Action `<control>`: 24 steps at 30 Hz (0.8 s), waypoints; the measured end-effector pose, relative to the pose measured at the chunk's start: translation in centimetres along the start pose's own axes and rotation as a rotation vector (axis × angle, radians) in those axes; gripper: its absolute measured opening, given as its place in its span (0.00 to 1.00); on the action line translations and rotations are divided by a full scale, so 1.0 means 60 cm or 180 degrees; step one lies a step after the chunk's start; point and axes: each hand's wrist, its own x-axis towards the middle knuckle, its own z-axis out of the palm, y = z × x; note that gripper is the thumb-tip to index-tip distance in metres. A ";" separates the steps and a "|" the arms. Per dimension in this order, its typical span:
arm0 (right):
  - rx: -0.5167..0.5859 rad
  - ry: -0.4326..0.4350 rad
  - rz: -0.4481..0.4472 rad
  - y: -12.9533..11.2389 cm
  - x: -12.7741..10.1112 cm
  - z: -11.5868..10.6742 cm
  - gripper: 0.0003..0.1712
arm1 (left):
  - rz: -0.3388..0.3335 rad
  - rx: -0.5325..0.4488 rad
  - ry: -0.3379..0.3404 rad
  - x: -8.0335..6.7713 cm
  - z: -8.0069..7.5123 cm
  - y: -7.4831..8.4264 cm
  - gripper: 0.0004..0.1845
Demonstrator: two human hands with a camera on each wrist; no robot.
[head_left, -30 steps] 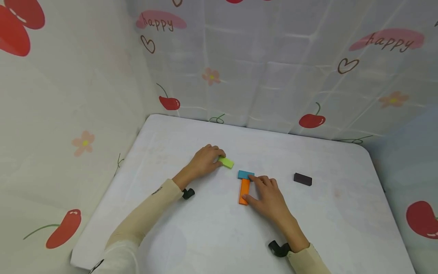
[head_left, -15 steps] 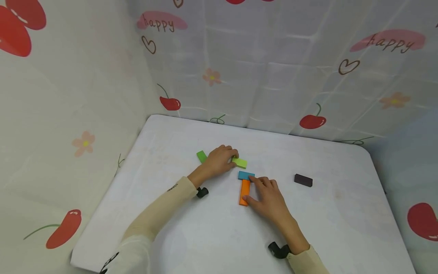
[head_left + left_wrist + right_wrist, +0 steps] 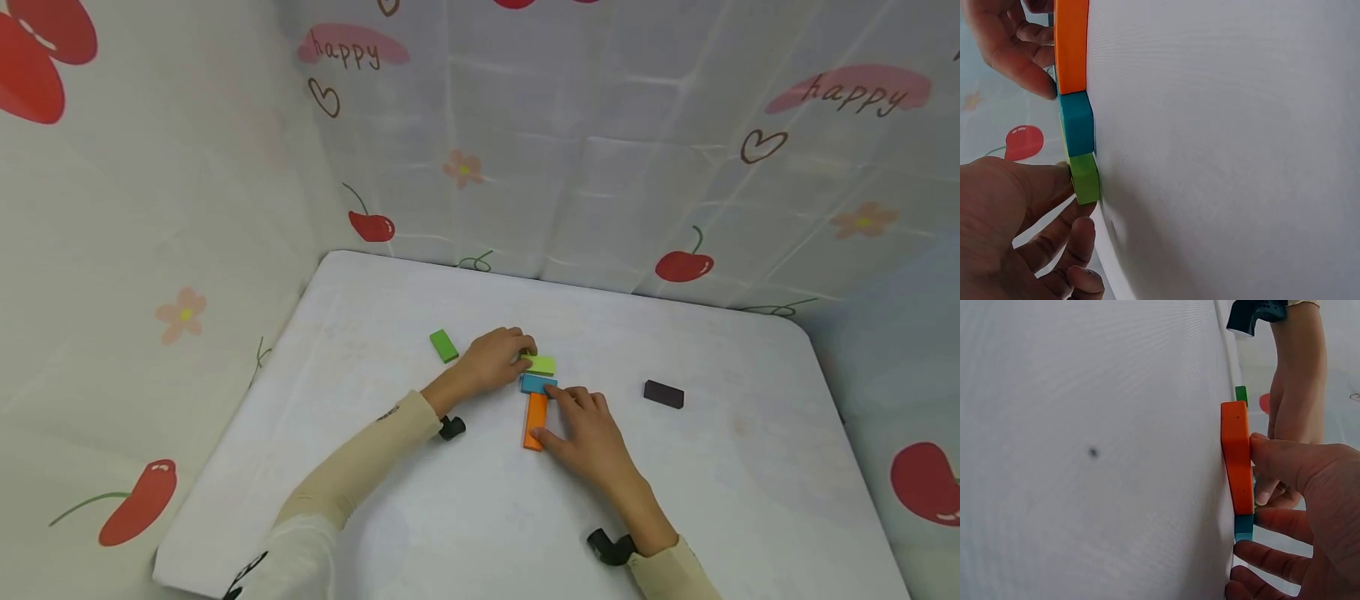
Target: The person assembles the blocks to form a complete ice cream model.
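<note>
My left hand [image 3: 491, 361] is pinching the lime block [image 3: 542, 365]; my right hand [image 3: 592, 437], with fingers spread, is touching the orange block [image 3: 534, 417] and blue block [image 3: 532, 384] at its left.

1. I could pass between the right hand [image 3: 592, 433] and the black block [image 3: 663, 394]
2. Toward the left hand [image 3: 491, 361], orange block [image 3: 535, 421], blue block [image 3: 534, 384] and lime block [image 3: 542, 365] bar me
3. The green block [image 3: 444, 346] obstructs further left

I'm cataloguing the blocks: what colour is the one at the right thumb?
That block is orange, seen best in the right wrist view.
</note>
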 end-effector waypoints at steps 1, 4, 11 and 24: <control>-0.0003 0.0004 -0.0006 0.000 0.000 0.000 0.43 | 0.0011 -0.0020 0.0004 0.000 0.000 0.001 0.12; 0.0003 0.0003 -0.0017 0.000 0.001 0.001 0.43 | 0.0032 -0.0030 -0.0001 0.003 0.001 0.003 0.12; 0.0033 -0.0005 0.0007 0.001 0.000 0.002 0.43 | 0.0079 -0.0096 -0.0021 0.008 0.008 0.006 0.12; 0.0037 0.0015 0.0004 0.003 -0.001 0.004 0.42 | 0.0088 -0.0193 -0.0085 0.003 0.005 0.004 0.14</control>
